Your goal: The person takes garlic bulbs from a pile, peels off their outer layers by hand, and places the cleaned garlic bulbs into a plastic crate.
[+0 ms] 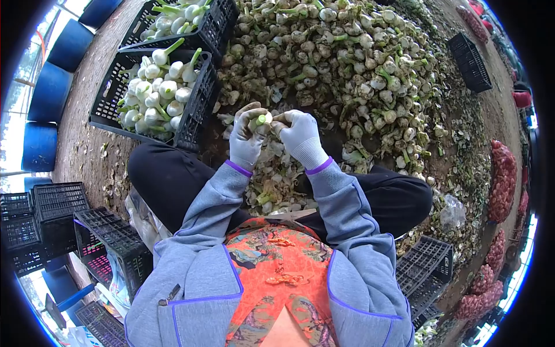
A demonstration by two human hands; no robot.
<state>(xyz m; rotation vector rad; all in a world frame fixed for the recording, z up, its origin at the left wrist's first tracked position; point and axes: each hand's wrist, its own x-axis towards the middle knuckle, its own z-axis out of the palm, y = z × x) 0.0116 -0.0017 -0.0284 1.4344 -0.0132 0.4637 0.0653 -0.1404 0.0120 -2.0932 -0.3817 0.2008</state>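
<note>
A garlic bulb (262, 122) with a short cut green stem is held in my gloved left hand (245, 139), fingers wrapped round it. My gloved right hand (302, 136) is closed in a pinch at the bulb's right side; whether skin is between its fingertips is too small to tell. Both white gloves have dirt-stained fingertips. Just beyond my hands lies a big pile of unpeeled garlic (347, 69), dirty and with stalks. To the left, a black crate (193, 124) holds cleaned white garlic bulbs (156, 95). Peeled skins (280, 173) lie on the ground between my legs.
Another black crate of white garlic (217, 29) stands behind the first. Empty black crates (58, 202) are stacked at left, another (425, 269) at right and one (469, 61) at far right. Blue barrels (69, 46) line the left; red mesh sacks (502, 182) line the right.
</note>
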